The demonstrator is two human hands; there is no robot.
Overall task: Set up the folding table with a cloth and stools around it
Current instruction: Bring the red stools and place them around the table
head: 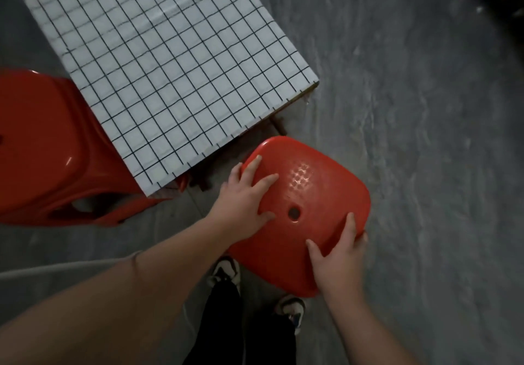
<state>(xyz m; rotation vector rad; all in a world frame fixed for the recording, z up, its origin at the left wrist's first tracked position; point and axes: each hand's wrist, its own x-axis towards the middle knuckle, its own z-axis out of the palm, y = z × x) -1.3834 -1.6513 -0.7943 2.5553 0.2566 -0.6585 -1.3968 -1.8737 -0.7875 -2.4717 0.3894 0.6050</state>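
A plain room, likely in a home. Grey marbled floor (411,138) runs under a cloth-covered worktop (170,67). Red plastic stools (42,143) stand beside the worktop.

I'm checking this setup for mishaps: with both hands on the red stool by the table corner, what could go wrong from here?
1. The red stool sits close to the table's corner; pushed inward, it might knock the table legs or snag the checked cloth.
2. The left hand and right hand lie over the glossy seat; their grip may slip.
3. The shoes stand beside it, so toes could be struck.
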